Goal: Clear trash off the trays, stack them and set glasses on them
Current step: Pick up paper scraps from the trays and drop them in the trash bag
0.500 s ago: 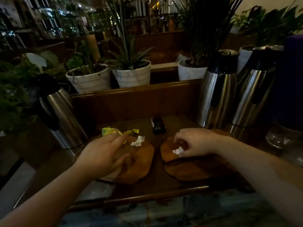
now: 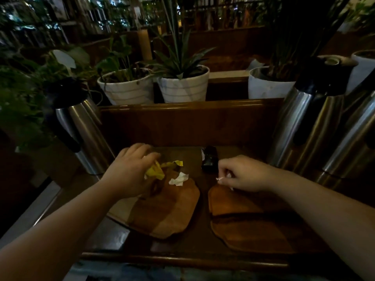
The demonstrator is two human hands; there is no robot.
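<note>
Premises: a dimly lit café or restaurant, seen at a service station.

Grounds:
- Three tall stainless-steel vacuum jugs with black lids stand on the dark wooden tabletop: one at left, two at right.
- Two flat brown wooden serving trays with rounded corners, left and right, lie side by side.
- Litter at the trays: a crumpled yellow wrapper, a crumpled white paper napkin and a small white paper scrap.
- A dark wooden partition backs the station, lined with round white ribbed plant pots.
- More wooden partitions and foliage stand behind.
</note>
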